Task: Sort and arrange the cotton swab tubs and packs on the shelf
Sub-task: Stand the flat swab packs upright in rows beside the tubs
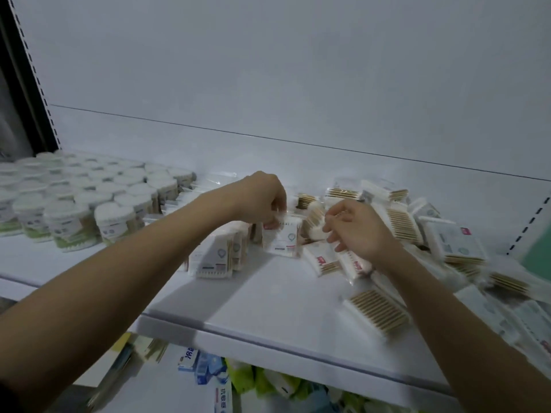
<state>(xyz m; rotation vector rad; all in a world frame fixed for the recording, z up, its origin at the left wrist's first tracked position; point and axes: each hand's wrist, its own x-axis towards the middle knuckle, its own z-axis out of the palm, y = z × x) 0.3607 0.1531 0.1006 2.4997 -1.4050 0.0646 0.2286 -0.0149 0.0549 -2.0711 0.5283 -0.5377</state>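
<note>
The pack [284,238] of cotton swabs is standing on its edge near the middle of the shelf [268,308], and the left hand [262,201] is pinching its top with curled fingers [275,217]. Just left of that pack, a short row of packs [219,253] is standing up too, and they are leaning on each other. If the hand is letting go too soon, the pack could be tipping over, and it could be knocking the row down like dominoes. Just right of the pack, the right hand [353,231] is reaching into the loose pile of packs [417,234]; its fingers are bent, but the picture is blurry, so I cannot tell if they are holding one. That pile is messy and is spreading right up to the front edge of the shelf, so a bump from the right arm could be pushing a pack off, down onto the lower shelf [208,380]. Far to the left of the pack, the round tubs [89,204] are sitting in tidy rows, some stacked up. The left arm is passing close by them, so a careless swing could be toppling some.
</note>
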